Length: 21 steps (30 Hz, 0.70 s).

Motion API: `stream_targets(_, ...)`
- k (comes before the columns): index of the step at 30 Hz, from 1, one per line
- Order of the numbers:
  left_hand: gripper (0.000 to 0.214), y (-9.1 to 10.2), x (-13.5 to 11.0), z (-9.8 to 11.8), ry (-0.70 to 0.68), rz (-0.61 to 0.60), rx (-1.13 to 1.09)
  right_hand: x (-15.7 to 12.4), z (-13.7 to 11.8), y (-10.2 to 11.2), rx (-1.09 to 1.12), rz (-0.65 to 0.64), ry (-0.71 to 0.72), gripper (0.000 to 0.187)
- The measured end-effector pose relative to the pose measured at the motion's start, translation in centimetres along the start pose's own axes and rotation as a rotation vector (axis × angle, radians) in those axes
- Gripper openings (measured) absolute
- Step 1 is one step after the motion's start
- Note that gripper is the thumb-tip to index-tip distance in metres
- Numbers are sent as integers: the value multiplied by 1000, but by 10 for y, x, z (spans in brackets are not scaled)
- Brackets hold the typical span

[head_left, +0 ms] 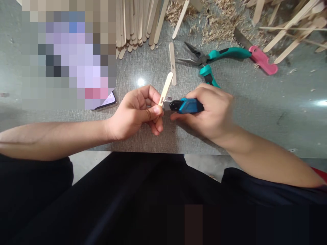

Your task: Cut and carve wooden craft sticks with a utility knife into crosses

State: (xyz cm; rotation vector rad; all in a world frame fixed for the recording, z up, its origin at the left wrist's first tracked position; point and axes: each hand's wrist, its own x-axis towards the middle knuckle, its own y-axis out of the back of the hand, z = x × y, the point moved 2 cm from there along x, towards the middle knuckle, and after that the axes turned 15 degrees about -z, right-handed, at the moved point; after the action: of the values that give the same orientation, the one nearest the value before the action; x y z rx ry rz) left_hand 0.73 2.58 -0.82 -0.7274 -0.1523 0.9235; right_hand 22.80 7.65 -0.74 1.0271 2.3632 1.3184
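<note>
My left hand (139,112) pinches a popsicle stick (167,86) near its lower end, thumb on top. The stick is tilted, its rounded free end pointing up and to the right, and a small slot shows by the thumb. In my right hand (211,109) is a blue utility knife (189,105). Its blade points left and meets the stick at the slot beside my left fingertips. Just beyond lies another popsicle stick (172,64) with a small slot cut in its middle.
Teal-handled pliers (203,60) lie jaws open behind my right hand, touching or close to a pink folding saw (263,59). Many popsicle sticks (133,23) and wood shavings (222,22) cover the back of the table (102,139). A phone (111,102), mostly blurred, sits at left.
</note>
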Motion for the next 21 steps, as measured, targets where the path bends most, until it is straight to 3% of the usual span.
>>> stream_targets(2, 35, 1, 0, 0, 15, 6, -11, 1, 5, 0, -5, 108, 56, 41)
stream_targets(5, 28, 1, 0, 0, 31, 15, -31, 0, 12, 6, -43, 375, 157, 34)
stream_targets(6, 27, 1, 0, 0, 34, 18, -37, 0, 14, 8, -60, 396, 158, 33)
stream_targets(13, 34, 0, 1, 1, 34, 18, -16, -1, 2, 14, -123, 50, 156, 39)
stream_targets(17, 35, 0, 2, -1, 20, -12, -33, -4, -6, 15, -121, -203, 13, 37)
stream_targets(21, 35, 0, 1, -2, 15, -15, -57, -5, -5, 16, -158, -271, -70, 53)
